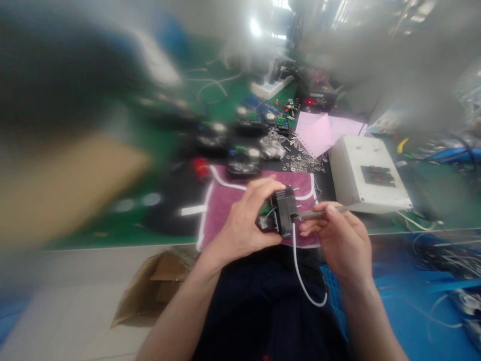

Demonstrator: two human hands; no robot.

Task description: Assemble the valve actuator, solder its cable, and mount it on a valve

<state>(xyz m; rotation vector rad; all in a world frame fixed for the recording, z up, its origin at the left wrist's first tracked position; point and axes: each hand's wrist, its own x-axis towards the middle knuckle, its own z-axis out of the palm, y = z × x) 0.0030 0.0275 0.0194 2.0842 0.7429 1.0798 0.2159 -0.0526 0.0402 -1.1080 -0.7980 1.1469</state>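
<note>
My left hand (246,220) is closed round a black plastic housing (286,210), gripping it by its top and bottom edges above the cloth. On its left side, part of a circuit board with thin green and red wires shows. Thin metal pins stick out on the right. A white cable (295,255) leaves the housing and loops down over my lap. Between the fingers of my right hand (347,235) is a slim grey metal tool that looks like tweezers (317,214). Its tip meets the housing near the cable entry; exact contact is hidden.
A purple cloth (225,200) with white edging lies under my hands. Beyond it are black circuit units (243,161), a bag of metal parts (272,145), scattered nuts (304,164) and pink paper (317,133). A white box (366,173) stands right; a cardboard box (158,286) sits below left.
</note>
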